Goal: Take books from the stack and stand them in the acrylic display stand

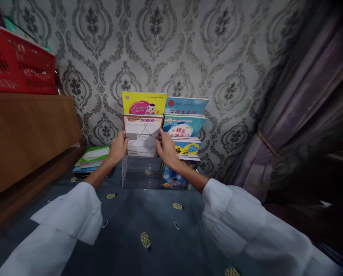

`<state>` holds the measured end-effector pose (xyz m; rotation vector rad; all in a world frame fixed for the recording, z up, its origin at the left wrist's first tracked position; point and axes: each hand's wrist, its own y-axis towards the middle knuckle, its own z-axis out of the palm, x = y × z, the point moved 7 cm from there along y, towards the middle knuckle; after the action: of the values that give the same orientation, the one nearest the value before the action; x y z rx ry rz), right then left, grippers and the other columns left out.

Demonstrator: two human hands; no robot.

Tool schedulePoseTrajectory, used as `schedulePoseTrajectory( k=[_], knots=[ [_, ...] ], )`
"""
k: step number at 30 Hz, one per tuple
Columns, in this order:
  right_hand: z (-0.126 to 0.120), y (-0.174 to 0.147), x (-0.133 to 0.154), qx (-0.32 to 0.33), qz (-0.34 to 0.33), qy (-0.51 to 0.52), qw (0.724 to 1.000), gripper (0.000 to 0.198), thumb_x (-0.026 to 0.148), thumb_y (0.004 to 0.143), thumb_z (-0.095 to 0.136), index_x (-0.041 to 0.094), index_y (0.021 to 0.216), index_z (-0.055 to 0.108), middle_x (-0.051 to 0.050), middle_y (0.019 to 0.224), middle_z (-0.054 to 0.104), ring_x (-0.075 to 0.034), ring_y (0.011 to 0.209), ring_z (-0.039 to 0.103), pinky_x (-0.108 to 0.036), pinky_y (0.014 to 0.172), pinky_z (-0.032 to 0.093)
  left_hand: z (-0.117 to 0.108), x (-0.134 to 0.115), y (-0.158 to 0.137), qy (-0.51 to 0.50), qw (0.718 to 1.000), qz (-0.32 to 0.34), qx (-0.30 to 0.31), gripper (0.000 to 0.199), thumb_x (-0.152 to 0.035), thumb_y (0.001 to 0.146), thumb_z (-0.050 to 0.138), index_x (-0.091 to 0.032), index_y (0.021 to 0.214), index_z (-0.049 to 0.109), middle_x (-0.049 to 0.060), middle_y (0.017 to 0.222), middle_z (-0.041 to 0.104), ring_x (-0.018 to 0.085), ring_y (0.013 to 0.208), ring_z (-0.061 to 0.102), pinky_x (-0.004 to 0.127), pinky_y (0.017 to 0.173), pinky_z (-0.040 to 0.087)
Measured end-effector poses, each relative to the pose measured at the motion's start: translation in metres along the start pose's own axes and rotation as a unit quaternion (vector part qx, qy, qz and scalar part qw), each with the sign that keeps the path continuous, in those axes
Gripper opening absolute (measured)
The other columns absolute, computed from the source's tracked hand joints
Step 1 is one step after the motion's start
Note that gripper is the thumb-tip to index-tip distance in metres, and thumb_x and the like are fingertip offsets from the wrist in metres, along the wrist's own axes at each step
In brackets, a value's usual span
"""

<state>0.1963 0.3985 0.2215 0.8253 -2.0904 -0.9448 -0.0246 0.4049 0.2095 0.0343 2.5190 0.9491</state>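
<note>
Both my hands grip a book with a white and brown cover [144, 128], one at each side edge. My left hand [118, 147] is closed on its left edge, and my right hand [166, 147] on its right edge. The book stands upright in the left column of a clear tiered rack [141, 180], in front of a yellow book [142, 101]. In the right column, several books stand in tiers: a light blue book [187, 104] at the back, a teal book [185, 124], a yellow-and-blue book [188, 147] and a dark blue book [175, 178] in front.
A stack of books with a green one on top [93, 154] lies left of the rack, beside a wooden cabinet [30, 130]. On the cabinet sits a red basket [39, 69]. Patterned wallpaper [154, 50] is behind, and a purple curtain [275, 126] hangs at the right.
</note>
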Motion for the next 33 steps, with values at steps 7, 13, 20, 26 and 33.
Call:
schedulePoseTrajectory(
  k=[7, 13, 20, 26, 33],
  knots=[
    [-0.001, -0.002, 0.001, -0.002, 0.002, 0.008, 1.000, 0.061, 0.012, 0.088, 0.042, 0.015, 0.149, 0.040, -0.016, 0.113, 0.059, -0.029, 0.108, 0.062, -0.050, 0.097, 0.053, -0.003, -0.003, 0.001, 0.027, 0.999, 0.024, -0.004, 0.012, -0.025, 0.100, 0.045, -0.021, 0.106, 0.055, 0.008, 0.095, 0.072, 0.026, 0.092, 0.069, 0.033, 0.079, 0.047],
    [-0.004, -0.005, 0.000, -0.009, -0.001, 0.013, 1.000, 0.061, 0.012, 0.088, 0.043, 0.016, 0.149, 0.041, -0.016, 0.114, 0.061, -0.030, 0.108, 0.063, -0.052, 0.097, 0.053, -0.007, -0.004, -0.001, 0.036, 0.999, 0.024, -0.008, 0.013, -0.026, 0.101, 0.045, -0.022, 0.103, 0.057, 0.008, 0.092, 0.072, 0.025, 0.091, 0.069, 0.032, 0.079, 0.046],
    [-0.005, -0.012, 0.000, -0.012, 0.007, 0.015, 1.000, 0.057, 0.016, 0.091, 0.043, 0.017, 0.149, 0.041, -0.016, 0.115, 0.062, -0.029, 0.107, 0.063, -0.052, 0.097, 0.053, -0.009, -0.004, -0.006, 0.035, 0.999, 0.022, -0.004, 0.016, -0.030, 0.102, 0.045, -0.020, 0.105, 0.058, 0.009, 0.095, 0.073, 0.026, 0.094, 0.069, 0.032, 0.079, 0.045],
    [-0.002, -0.021, 0.004, -0.010, 0.005, 0.028, 1.000, 0.057, 0.017, 0.092, 0.043, 0.021, 0.149, 0.041, -0.015, 0.114, 0.061, -0.029, 0.106, 0.064, -0.054, 0.096, 0.054, -0.008, -0.004, -0.012, 0.027, 1.000, 0.010, 0.002, 0.018, -0.030, 0.102, 0.045, -0.020, 0.110, 0.058, 0.011, 0.102, 0.074, 0.028, 0.099, 0.069, 0.033, 0.081, 0.046],
    [0.002, -0.037, 0.004, -0.003, 0.015, 0.057, 0.998, 0.057, 0.019, 0.094, 0.044, 0.024, 0.151, 0.039, -0.016, 0.120, 0.059, -0.029, 0.109, 0.065, -0.054, 0.092, 0.058, -0.004, 0.006, -0.016, 0.024, 1.000, -0.005, 0.009, 0.019, -0.031, 0.102, 0.046, -0.019, 0.109, 0.059, 0.012, 0.100, 0.074, 0.029, 0.099, 0.070, 0.034, 0.083, 0.046]
  ],
)
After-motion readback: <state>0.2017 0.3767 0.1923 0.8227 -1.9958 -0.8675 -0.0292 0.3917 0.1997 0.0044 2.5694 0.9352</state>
